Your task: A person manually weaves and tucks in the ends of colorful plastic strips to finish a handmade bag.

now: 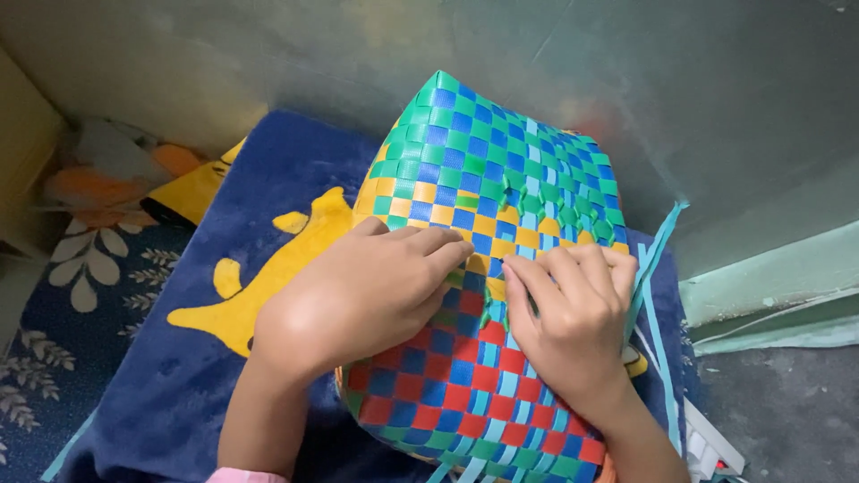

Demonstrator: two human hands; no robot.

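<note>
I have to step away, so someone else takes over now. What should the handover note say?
Left hand: lies flat on the woven basket, fingertips by the yellow band.
Right hand: fingers pressed on the weave at a loose light-blue strip.
Basket lies on its side on a blue blanket.
Done: green, yellow and red bands look woven.
Left: loose strip ends hang at the right side.

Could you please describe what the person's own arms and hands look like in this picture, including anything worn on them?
Both the left hand and the right hand are bare: no gloves, rings, bracelets or watch show. The forearms are uncovered too. Only a pink sleeve edge shows at the bottom of the frame on the left arm. The fingers look short and slim, and the nails appear unpainted.
</note>
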